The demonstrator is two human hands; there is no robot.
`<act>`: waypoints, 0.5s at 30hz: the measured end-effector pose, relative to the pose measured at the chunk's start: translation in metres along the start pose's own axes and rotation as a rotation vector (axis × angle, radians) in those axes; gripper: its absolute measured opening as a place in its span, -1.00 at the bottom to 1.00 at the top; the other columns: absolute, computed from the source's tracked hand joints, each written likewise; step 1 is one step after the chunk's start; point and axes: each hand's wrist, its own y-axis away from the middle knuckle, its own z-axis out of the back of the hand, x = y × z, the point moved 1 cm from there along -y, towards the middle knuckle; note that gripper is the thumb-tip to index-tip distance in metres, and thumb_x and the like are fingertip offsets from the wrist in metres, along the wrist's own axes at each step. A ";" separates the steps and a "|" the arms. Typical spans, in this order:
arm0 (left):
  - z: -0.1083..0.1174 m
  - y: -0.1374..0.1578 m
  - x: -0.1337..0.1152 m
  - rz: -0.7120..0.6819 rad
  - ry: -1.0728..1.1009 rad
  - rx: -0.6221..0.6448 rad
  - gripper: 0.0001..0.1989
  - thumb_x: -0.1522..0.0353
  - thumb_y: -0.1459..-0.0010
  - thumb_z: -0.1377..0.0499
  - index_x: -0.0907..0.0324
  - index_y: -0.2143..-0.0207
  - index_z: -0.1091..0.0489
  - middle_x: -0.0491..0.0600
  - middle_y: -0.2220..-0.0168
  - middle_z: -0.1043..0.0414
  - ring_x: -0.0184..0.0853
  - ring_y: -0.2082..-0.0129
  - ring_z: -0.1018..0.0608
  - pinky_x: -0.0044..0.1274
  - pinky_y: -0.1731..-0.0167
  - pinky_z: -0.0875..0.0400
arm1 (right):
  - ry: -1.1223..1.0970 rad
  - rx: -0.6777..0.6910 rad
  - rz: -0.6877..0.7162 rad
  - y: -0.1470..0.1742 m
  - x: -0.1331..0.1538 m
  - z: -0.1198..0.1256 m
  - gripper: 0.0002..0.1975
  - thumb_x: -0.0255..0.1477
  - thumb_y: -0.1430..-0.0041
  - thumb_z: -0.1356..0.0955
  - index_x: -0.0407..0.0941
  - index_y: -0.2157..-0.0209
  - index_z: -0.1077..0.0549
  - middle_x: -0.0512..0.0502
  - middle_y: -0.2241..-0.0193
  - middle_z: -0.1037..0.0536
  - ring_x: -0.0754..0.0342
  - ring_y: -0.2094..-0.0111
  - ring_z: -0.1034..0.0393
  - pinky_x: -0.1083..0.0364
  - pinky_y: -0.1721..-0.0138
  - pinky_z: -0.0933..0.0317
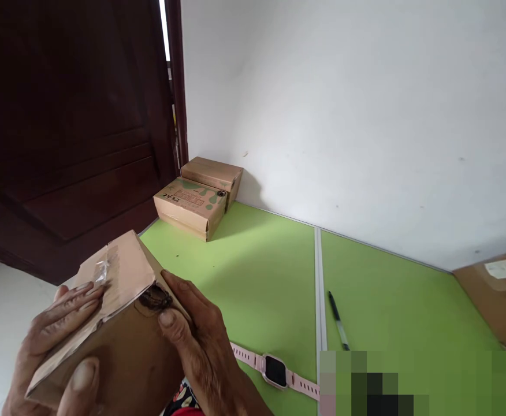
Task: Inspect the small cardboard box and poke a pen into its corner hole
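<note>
Cardboard box point(118, 341) is sitting near left, gripped by both hands: the left hand point(54, 346) is pressing its taped flap, the right hand point(201, 341) is clasping its right side. Just right, a pink watch point(274, 370) is lying on the green table point(257, 277), with a pen point(337, 319) beyond.

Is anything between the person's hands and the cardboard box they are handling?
Nothing visible is. Both hands are already on the cardboard box: the left hand grips its left side with fingers on the taped flap, and the right hand presses its right edge. The pink watch lies apart on the green table.
</note>
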 end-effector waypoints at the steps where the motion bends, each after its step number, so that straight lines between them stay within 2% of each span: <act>1: -0.005 -0.003 0.007 -0.043 0.017 -0.078 -0.41 0.27 -0.26 -0.27 -0.30 -0.33 -0.53 -0.17 -0.32 -0.53 0.20 -0.31 -0.52 0.22 -0.55 -0.09 | 0.010 0.037 0.029 -0.012 -0.002 0.001 -0.29 0.19 -0.42 -0.37 0.12 -0.40 -0.53 -0.11 -0.32 -0.61 -0.27 -0.34 -0.48 -0.18 -0.42 -0.32; 3: -0.027 -0.012 0.022 -0.089 0.035 -0.185 -0.46 0.27 -0.25 -0.29 -0.23 -0.28 -0.57 -0.12 -0.26 -0.57 0.14 -0.27 -0.54 0.17 -0.57 -0.06 | 0.033 0.084 0.073 -0.038 -0.010 0.007 -0.26 0.21 -0.43 -0.34 0.06 -0.40 -0.53 -0.12 -0.32 -0.61 -0.27 -0.33 -0.48 -0.16 -0.40 -0.33; 5: -0.058 -0.023 0.041 -0.152 0.039 -0.217 -0.51 0.25 -0.25 -0.31 -0.09 -0.24 -0.55 0.04 -0.21 -0.59 0.15 -0.25 -0.55 0.19 -0.53 -0.06 | 0.035 0.104 0.058 -0.066 -0.024 0.019 -0.24 0.24 -0.40 -0.34 0.04 -0.36 -0.58 -0.09 -0.31 -0.63 -0.29 -0.33 -0.49 -0.15 -0.35 -0.36; 9: -0.117 -0.041 0.082 -0.207 -0.013 -0.171 -0.61 0.22 -0.29 -0.30 0.03 -0.15 -0.49 0.16 -0.09 -0.61 0.10 -0.14 -0.62 0.16 -0.35 -0.31 | 0.041 0.083 0.007 -0.113 -0.060 0.049 -0.30 0.24 -0.38 -0.36 0.00 -0.18 -0.69 -0.08 -0.13 -0.75 -0.30 -0.28 -0.54 -0.15 -0.31 -0.38; 13: -0.152 -0.045 0.110 -0.220 -0.038 -0.081 -0.57 0.06 -0.35 -0.28 0.08 -0.13 -0.50 0.13 -0.11 -0.62 0.16 -0.23 -0.63 0.29 -0.37 -0.19 | 0.069 0.055 -0.006 -0.135 -0.090 0.076 -0.30 0.27 -0.37 -0.35 -0.05 -0.05 -0.70 -0.08 0.01 -0.78 -0.26 -0.18 -0.59 -0.15 -0.30 -0.38; 15: -0.162 -0.044 0.120 -0.218 -0.055 -0.007 -0.56 -0.03 -0.41 -0.21 0.07 -0.10 -0.53 0.07 -0.16 -0.59 0.16 -0.31 -0.60 0.29 -0.41 -0.13 | 0.091 0.025 -0.016 -0.138 -0.103 0.085 -0.34 0.21 -0.42 -0.36 -0.10 -0.04 -0.68 -0.12 0.00 -0.76 -0.24 -0.13 -0.61 -0.19 -0.26 -0.42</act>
